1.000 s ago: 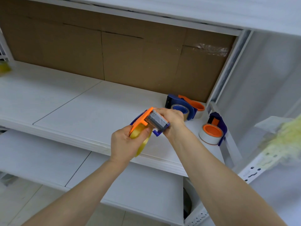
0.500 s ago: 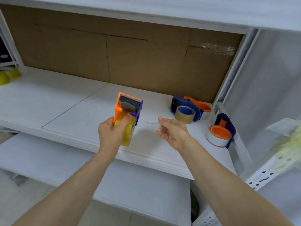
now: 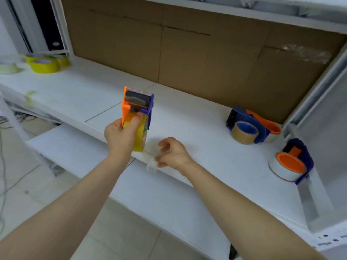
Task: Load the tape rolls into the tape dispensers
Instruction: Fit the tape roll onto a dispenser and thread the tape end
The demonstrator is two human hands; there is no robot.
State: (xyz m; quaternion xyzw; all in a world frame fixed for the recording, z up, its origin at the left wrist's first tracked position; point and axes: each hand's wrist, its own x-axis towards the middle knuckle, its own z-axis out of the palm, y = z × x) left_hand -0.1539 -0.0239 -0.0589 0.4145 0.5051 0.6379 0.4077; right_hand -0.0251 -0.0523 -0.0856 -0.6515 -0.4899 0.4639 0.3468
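Observation:
My left hand (image 3: 120, 136) grips an orange and blue tape dispenser (image 3: 138, 102) upright above the white shelf (image 3: 197, 119); a yellow tape roll (image 3: 140, 136) sits in it under my thumb. To its right, my right hand (image 3: 173, 153) hovers at the shelf's front edge with fingers loosely curled. Its fingertips are at a small scrap of clear tape (image 3: 151, 165) stuck on that edge. Two loaded dispensers lie at the right: a blue one with brown tape (image 3: 244, 128) and one with an orange hub and white tape (image 3: 290, 164).
Behind the blue dispenser lies an orange dispenser (image 3: 272, 127). Loose yellow tape rolls (image 3: 44, 65) and a pale roll (image 3: 8, 68) sit at the shelf's far left. Cardboard (image 3: 187, 57) backs the shelf, and a lower shelf (image 3: 150, 196) juts out beneath.
My right hand let go of the dispenser's head and dropped to the shelf's front edge. My left hand turned the dispenser upright and moved it left. The view swung left.

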